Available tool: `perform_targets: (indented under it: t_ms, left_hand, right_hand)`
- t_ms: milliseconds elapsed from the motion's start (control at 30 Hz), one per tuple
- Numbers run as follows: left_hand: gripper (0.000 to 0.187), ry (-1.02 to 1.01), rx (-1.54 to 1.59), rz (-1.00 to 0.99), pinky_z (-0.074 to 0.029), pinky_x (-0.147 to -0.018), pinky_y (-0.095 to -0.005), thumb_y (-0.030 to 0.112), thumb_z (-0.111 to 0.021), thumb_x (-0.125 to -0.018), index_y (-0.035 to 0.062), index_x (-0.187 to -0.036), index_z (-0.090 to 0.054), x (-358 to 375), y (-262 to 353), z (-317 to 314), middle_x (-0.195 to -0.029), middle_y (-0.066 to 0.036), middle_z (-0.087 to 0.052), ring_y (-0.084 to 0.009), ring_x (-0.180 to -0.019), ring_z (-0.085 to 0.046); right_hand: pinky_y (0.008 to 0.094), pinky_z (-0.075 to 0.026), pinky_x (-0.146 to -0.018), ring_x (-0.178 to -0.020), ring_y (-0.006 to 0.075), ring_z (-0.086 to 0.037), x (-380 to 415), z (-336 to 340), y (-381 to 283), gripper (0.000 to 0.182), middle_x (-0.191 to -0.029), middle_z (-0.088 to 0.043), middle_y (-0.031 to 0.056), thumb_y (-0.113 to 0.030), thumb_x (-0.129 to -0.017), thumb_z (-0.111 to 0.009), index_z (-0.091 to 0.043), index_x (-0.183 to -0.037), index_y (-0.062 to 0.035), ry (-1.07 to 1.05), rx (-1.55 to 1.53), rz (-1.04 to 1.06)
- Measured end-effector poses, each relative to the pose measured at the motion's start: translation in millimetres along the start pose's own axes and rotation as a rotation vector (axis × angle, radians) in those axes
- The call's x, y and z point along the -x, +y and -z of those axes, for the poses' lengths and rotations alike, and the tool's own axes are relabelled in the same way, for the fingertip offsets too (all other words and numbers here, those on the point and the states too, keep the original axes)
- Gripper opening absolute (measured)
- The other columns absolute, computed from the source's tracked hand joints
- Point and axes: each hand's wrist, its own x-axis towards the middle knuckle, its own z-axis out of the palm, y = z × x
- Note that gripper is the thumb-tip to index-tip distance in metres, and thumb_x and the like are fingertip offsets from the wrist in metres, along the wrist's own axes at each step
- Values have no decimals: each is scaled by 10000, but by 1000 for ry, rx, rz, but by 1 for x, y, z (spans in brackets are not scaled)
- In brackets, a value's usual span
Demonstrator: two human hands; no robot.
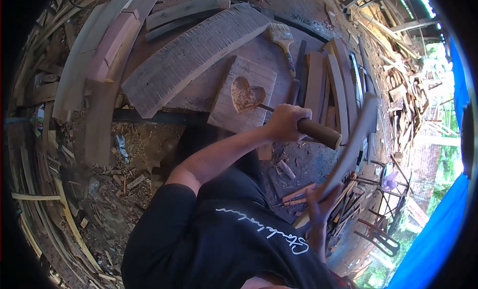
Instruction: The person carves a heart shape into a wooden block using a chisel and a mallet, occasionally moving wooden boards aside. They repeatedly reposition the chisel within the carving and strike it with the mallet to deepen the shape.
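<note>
My left hand point(288, 122) is closed round a chisel, whose thick wooden handle point(321, 133) sticks out past my fist. The chisel's narrow blade point(266, 108) meets the lower right edge of a heart-shaped hollow point(246, 95), with loose shavings inside. This hollow is cut in a square wooden block point(228, 111) lying at the near edge of the bench. In my right hand point(321, 204), slightly blurred, is a long curved wooden stick point(348, 149), raised to the right of the chisel handle. Its upper end stands clear of the handle.
A long rough board point(199, 57) lies behind the block on the workbench point(191, 97). A paintbrush point(282, 39) rests at the back, beside several wood strips point(314, 79). Planks point(102, 55) stand at the left. Wood scraps point(134, 182) litter the ground; a blue tarp point(433, 239) hangs at right.
</note>
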Motion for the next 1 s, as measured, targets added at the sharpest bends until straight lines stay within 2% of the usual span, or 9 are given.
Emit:
perform_targets:
  t_ms: [200,267,333,400,533,567,600,667,1000]
  left_hand:
    - [258,-12,-3,-9,-489,-607,-416,167,-795,-623,116,-782,-599,4,0,-2,-689,-93,-632,-334,-688,-656]
    - [252,-8,-15,-13,-489,-606,-417,169,-793,-626,115,-779,-600,3,-3,-4,-690,-92,-634,-334,-689,-657]
    - [247,7,-31,-17,-489,-605,-418,170,-791,-628,115,-777,-601,-2,-5,-4,-692,-92,-636,-333,-690,-658]
    - [246,-28,-48,-33,-491,-607,-417,176,-793,-629,115,-777,-606,4,-5,-5,-693,-94,-639,-332,-694,-661]
    - [237,-15,-27,-16,-491,-608,-414,173,-788,-630,119,-772,-607,3,-5,-5,-689,-95,-638,-331,-695,-662]
    - [234,0,-22,-19,-490,-605,-413,171,-786,-630,119,-768,-604,3,-6,-6,-685,-94,-636,-331,-693,-662]
    - [231,15,-18,-23,-489,-601,-412,169,-784,-630,120,-763,-601,2,-7,-6,-680,-93,-634,-330,-691,-661]
    - [233,-2,-53,-42,-489,-597,-411,164,-781,-627,119,-763,-596,7,-10,-8,-681,-89,-634,-327,-689,-662]
    - [252,-7,-41,-127,-487,-607,-448,226,-779,-638,123,-752,-579,12,4,2,-680,-84,-633,-338,-682,-658]
  right_hand:
    - [259,-458,-658,-671,125,-545,2,0,17,666,-840,-546,47,-204,-739,-802,-380,-1228,-44,170,-377,370]
    - [251,-455,-648,-714,117,-537,7,-10,69,662,-892,-520,52,-167,-749,-772,-373,-1263,-43,0,284,136]
    - [253,-450,-629,-717,122,-531,-3,-7,50,659,-894,-508,50,-127,-765,-744,-353,-1289,-50,-60,227,184]
    - [271,-456,-657,-707,138,-534,4,-3,2,629,-884,-501,43,-86,-773,-721,-359,-1285,-48,79,-203,36]
    - [325,-489,-738,-714,156,-545,8,7,38,619,-915,-552,67,-127,-778,-695,-367,-1294,-29,114,-489,409]
    - [342,-490,-747,-741,149,-544,8,-4,63,608,-933,-569,86,-181,-787,-712,-380,-1274,-30,567,-1047,-185]
    - [342,-490,-747,-741,149,-544,9,-9,85,608,-933,-569,86,-181,-787,-712,-380,-1274,-30,566,-1052,-177]
    - [269,-490,-537,-630,116,-549,11,-16,105,665,-911,-538,58,-109,-836,-726,-348,-1380,-46,-50,227,190]
    - [233,-475,-508,-584,109,-525,6,-13,41,671,-852,-495,59,-32,-807,-690,-310,-1360,-19,41,-154,108]
